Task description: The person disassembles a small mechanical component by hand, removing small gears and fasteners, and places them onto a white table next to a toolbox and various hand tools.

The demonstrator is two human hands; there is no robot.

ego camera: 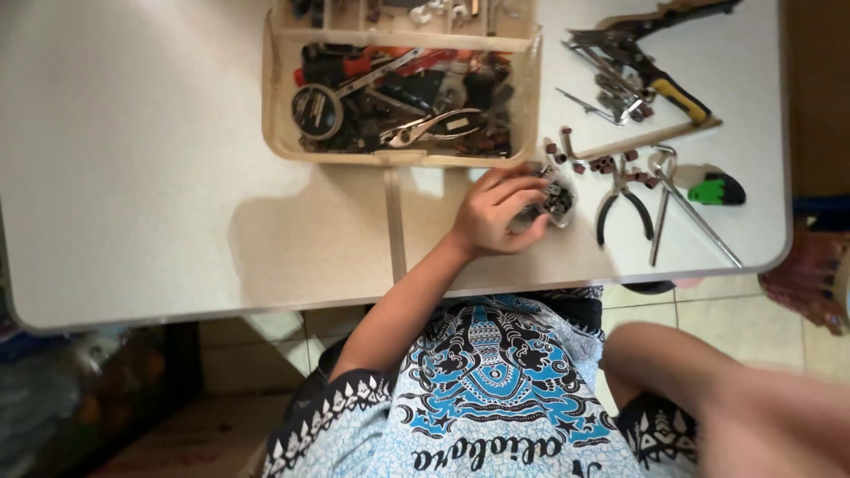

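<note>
While we look down at the white bench point(133, 177), we see the left hand point(498, 212) resting near its front edge, just below the tool tray point(270, 106). Its fingers point(518, 188) curl together around a small clear bag point(556, 196) of dark little parts, and the bag lies on the bench under the fingertips. Right of the bag, small brown pieces point(604, 163) lie scattered, and beside them we see pliers point(622, 202) with dark handles and a long metal tool point(686, 208). A green and black handle point(715, 188) lies further right. The tray holds a tape roll point(316, 111), another pair of pliers point(434, 126) and many mixed tools. The right hand point(753, 416) is low in the picture, off the bench and blurred, so we cannot tell if it is closed or spread.
</note>
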